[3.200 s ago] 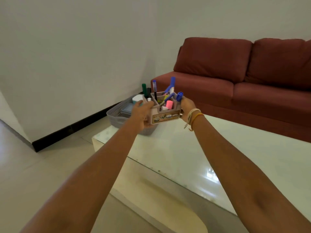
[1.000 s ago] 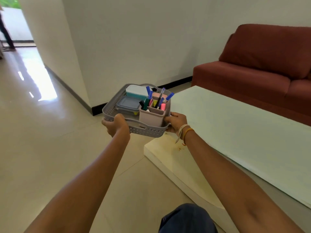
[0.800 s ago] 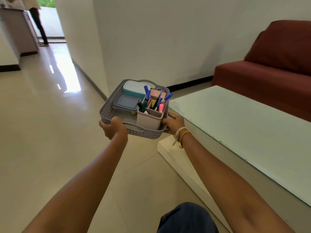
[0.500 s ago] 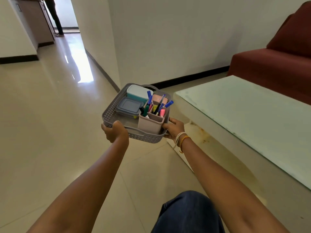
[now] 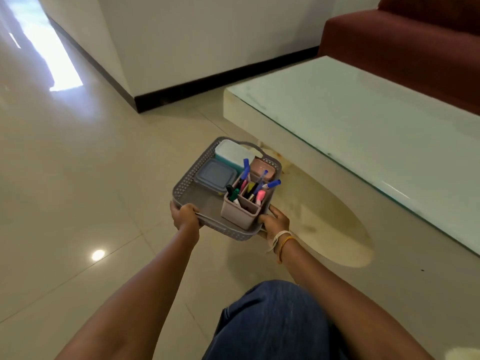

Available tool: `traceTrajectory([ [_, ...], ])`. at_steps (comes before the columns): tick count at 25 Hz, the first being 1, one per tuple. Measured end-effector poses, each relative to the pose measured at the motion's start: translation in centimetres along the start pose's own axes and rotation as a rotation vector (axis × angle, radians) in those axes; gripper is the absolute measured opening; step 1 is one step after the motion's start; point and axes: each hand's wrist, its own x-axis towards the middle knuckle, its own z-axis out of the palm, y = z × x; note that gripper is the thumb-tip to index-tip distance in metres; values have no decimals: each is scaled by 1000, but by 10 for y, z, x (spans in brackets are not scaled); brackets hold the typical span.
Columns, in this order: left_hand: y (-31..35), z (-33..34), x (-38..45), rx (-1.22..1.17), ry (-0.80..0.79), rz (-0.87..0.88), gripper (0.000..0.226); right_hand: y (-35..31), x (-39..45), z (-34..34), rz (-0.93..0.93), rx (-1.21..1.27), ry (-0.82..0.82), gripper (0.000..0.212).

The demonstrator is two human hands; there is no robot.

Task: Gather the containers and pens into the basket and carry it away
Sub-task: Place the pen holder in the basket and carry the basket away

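A knee in blue denim [image 5: 272,320] is seen nearest the camera; beyond it, both forearms are stretched forward. The grey perforated basket [image 5: 187,183] is held above the tiled floor [image 5: 78,178], clear of the glass-topped table [image 5: 363,120]; its near rim is clasped by the left hand [image 5: 185,216] at the left corner and by the right hand [image 5: 275,222], banded at the wrist, at the right corner. Inside, a divided pen holder [image 5: 240,214] is stood at the near right, filled with markers [image 5: 245,168]; behind it lie a grey-lidded container [image 5: 214,175], a teal box [image 5: 232,153] and what seems a pink container [image 5: 261,168], partly hidden. A maroon sofa [image 5: 402,42] is seen farthest.
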Motion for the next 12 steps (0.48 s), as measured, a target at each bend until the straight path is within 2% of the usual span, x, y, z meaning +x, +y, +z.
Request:
traceTrajectory([
  [2,-18,24,3,58,-139,-47,65,10,12,-26,1,67,105,68],
  [6,-53,67,2,138,-366,-185,69,23,29,-76,-18,174,293,68],
  [9,-66,94,-2,177,-463,-233,73,27,37,-104,-28,255,407,64],
  [12,-79,122,-1,217,-512,-247,68,27,47,-117,-67,234,500,58],
])
